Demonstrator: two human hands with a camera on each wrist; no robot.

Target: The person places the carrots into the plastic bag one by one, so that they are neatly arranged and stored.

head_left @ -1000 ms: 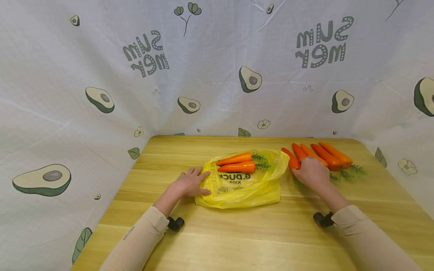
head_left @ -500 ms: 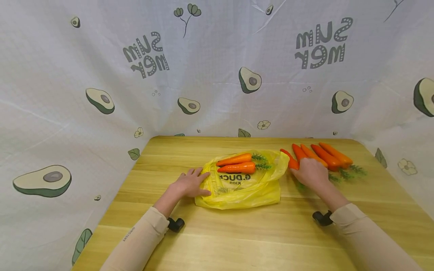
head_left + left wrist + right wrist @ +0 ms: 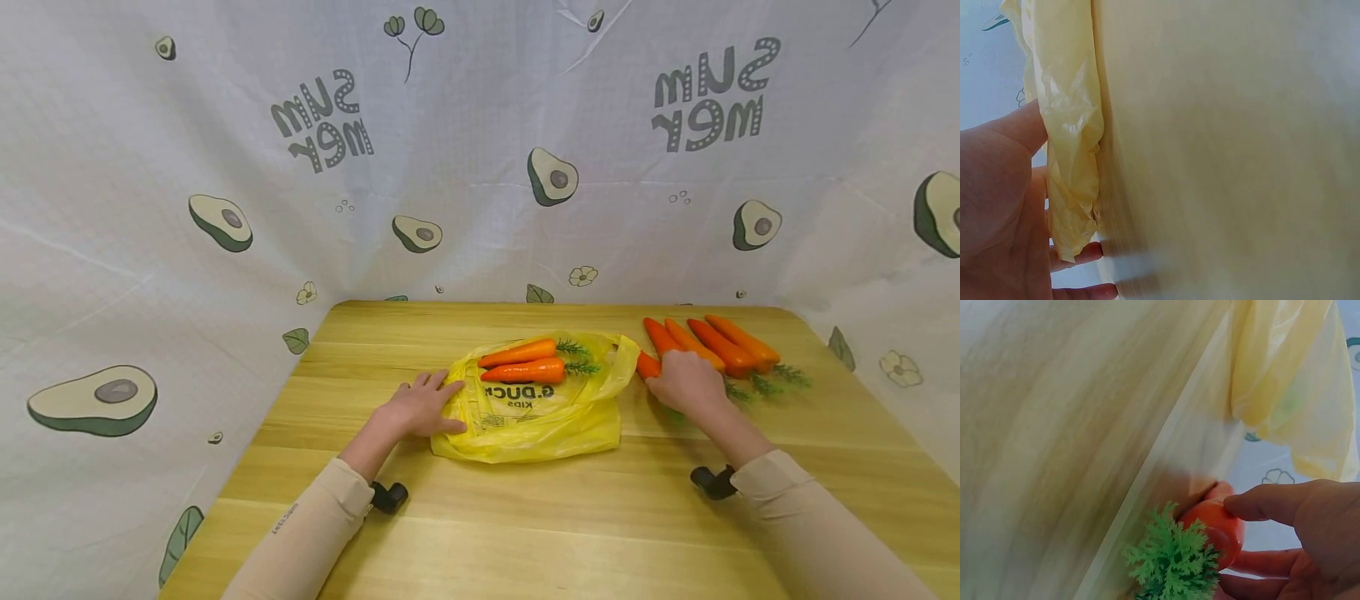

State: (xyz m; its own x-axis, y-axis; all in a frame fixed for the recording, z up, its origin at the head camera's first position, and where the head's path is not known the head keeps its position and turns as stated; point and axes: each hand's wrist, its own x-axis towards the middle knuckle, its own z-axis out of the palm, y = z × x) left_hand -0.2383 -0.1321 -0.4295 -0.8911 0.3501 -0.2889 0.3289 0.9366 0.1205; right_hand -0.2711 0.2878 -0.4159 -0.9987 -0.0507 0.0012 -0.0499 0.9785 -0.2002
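A yellow plastic bag [image 3: 525,442] with dark print lies flat on the table. Two orange carrots [image 3: 522,370] with green tops lie on it, their tips to the left. My left hand [image 3: 420,406] rests on the bag's left edge with fingers spread; the left wrist view shows the crumpled edge against the fingers. To the right of the bag, my right hand [image 3: 688,385] holds a red-orange carrot [image 3: 1216,531] between thumb and fingers near its leafy end. The bag's right edge overlaps that carrot's tip in the head view.
Several more carrots [image 3: 723,346] lie side by side just beyond my right hand, tops toward me. A wooden table [image 3: 540,533] bears everything. A white curtain [image 3: 465,167] printed with avocados hangs behind and around it.
The carrot in my right hand has tilted slightly left, so its tip now sits behind the bag's right edge. My left hand and the bag have stayed put.
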